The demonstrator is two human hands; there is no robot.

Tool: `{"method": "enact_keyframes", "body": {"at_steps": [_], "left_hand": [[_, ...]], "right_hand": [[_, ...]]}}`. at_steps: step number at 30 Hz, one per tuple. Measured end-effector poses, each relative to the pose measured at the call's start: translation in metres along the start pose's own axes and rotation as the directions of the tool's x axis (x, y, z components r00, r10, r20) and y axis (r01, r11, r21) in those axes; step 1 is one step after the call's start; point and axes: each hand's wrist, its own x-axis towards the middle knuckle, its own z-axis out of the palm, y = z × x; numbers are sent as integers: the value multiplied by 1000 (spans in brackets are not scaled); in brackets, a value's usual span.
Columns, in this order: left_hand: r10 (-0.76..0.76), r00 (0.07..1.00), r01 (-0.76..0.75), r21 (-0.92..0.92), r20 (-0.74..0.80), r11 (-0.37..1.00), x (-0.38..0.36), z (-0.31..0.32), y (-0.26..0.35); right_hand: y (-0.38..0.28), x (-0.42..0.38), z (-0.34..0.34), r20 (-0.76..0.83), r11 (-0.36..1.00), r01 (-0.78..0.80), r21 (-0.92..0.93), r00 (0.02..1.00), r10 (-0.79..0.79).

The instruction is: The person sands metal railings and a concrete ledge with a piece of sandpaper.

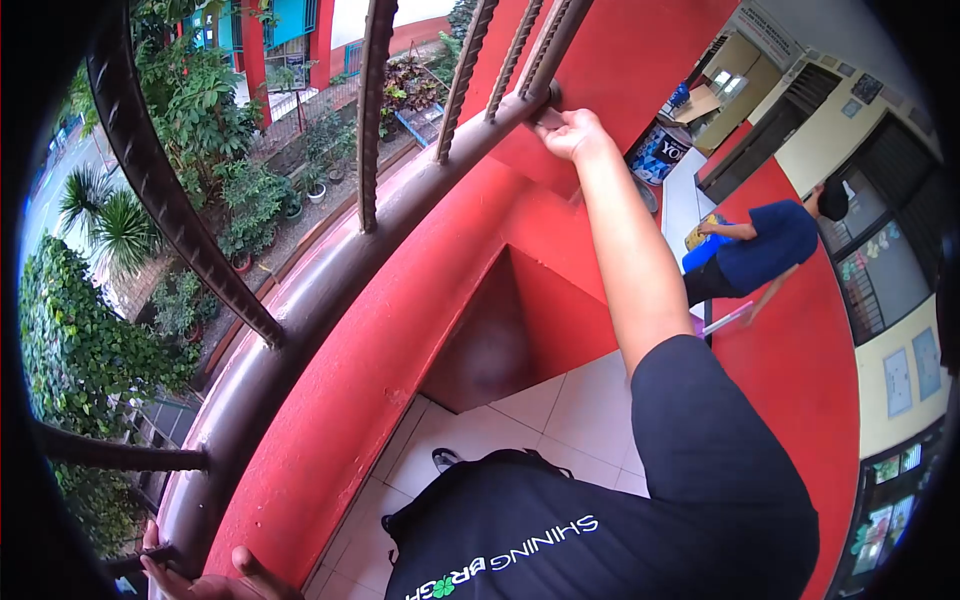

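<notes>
My right hand reaches out at the top, its fingers curled at the far end of a brown metal railing, beside the red wall. At the lower left edge, my left hand is partly cut off, with its thumb and fingers apart and its fingertips right at the near end of the railing. Ribbed metal bars stand up from the round bottom rail. Below the rail runs a thick red ledge.
A person in a dark blue shirt stands at the right with a blue container. A large printed bucket stands behind. White floor tiles lie below; potted plants grow beyond the railing.
</notes>
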Motion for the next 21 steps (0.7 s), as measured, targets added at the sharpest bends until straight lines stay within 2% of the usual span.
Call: {"method": "enact_keyframes", "body": {"at_steps": [2, 3, 4, 6, 7, 8, 9, 10, 11, 12, 14, 15, 16, 18, 19, 20, 21], "left_hand": [[-19, 1000, 19, -25, -20, 1000, -1, 1, 0], [-23, 1000, 22, -39, -19, 999, -2, 2, -1], [-18, 1000, 18, -52, -7, 999, -2, 3, -1], [-26, 1000, 26, -71, -10, 997, -4, 5, -1], [-29, 1000, 28, -74, -6, 997, -5, 5, -2], [-35, 999, 34, -73, -1, 997, -5, 5, -2], [-43, 999, 43, -54, -1, 998, -7, 3, -6], [-6, 1000, 7, -76, 11, 997, -7, 4, -9], [27, 999, -25, -88, 25, 996, -8, 3, -13], [39, 997, -40, 22, 73, 999, -11, 0, -17], [25, 999, -24, -41, 37, 999, -10, 5, -12], [46, 995, -54, 94, 83, 994, -9, 1, -9], [15, 995, -26, 112, 97, 993, -8, 2, -3], [-20, 977, -28, 218, 214, 976, 3, -7, 5], [-58, 985, 28, 184, 160, 982, 4, -4, 10], [-71, 986, 40, 200, 151, 979, 4, -3, 11], [-84, 982, 45, 223, 171, 974, 4, -2, 9]], "right_hand": [[34, -42, 21, 88, 928, 218, -302, 976, -201], [49, -41, 13, 110, 974, 64, -215, 993, -40], [60, -51, -1, 170, 893, -106, -437, 966, 197], [54, -48, 10, 100, 928, -226, -297, 959, 266], [26, -9, 1, 150, 965, -183, -186, 966, 212], [19, -7, 10, 192, 987, -144, -73, 969, 156], [17, -10, 9, 70, 951, 123, -284, 992, -108], [16, 54, -20, 248, 940, 194, -282, 961, -123], [22, -21, -22, 272, 942, 171, -289, 958, -91], [72, -79, 10, 168, 876, -26, -481, 978, 121], [67, -93, 2, 261, 845, -90, -527, 929, 262], [50, -69, -1, 175, 907, -74, -414, 972, 159], [33, -46, -4, 65, 955, -30, -294, 997, 52], [18, -32, -4, 146, 936, 53, -347, 989, -2], [25, -25, -17, 349, 930, -235, -284, 878, 329], [32, -25, -40, 532, 812, -511, -282, 621, 575], [58, -72, -26, 472, 835, -373, -406, 697, 540]]}}
